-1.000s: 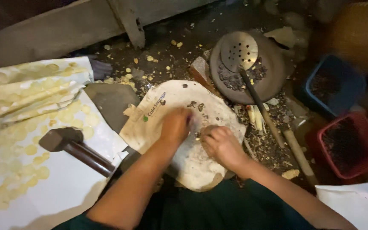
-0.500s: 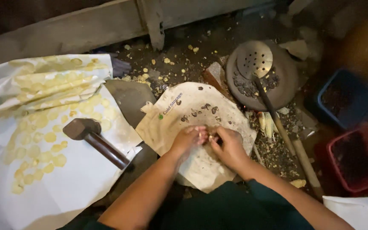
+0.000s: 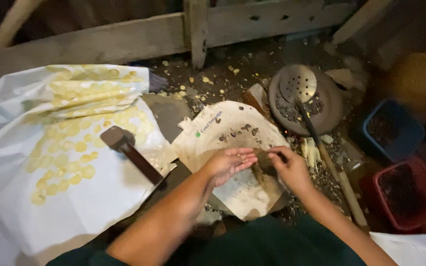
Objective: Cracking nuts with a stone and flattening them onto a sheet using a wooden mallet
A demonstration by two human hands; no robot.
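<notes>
Small pale piece (image 3: 243, 158) sits in the cupped palm of the left hand (image 3: 229, 164), fingers half curled around it, not clenched; too small to say what it is. Right hand (image 3: 286, 166) just beside it, fingertips pinched together, touching or nearly touching the left fingertips; can't tell if that grip actually holds anything. Both hands hover over a worn cream sack sheet (image 3: 232, 143) spread on the floor, with a few dark seed-like bits (image 3: 245, 129) scattered on it and a dark stone-like lump (image 3: 265, 170) under the right hand. To the left, a hammer (image 3: 130, 151) lies on a white plastic sheet (image 3: 89, 197) covered with rows of flat yellow discs (image 3: 70, 157). Beyond the sack, a round dark pan (image 3: 311, 106) holds dark pieces, with a perforated metal ladle (image 3: 299, 83) resting in it, handle running down to the right. Far right: blue tub (image 3: 393, 129) and red tub (image 3: 405, 194), both with dark contents, well apart from the hands.
</notes>
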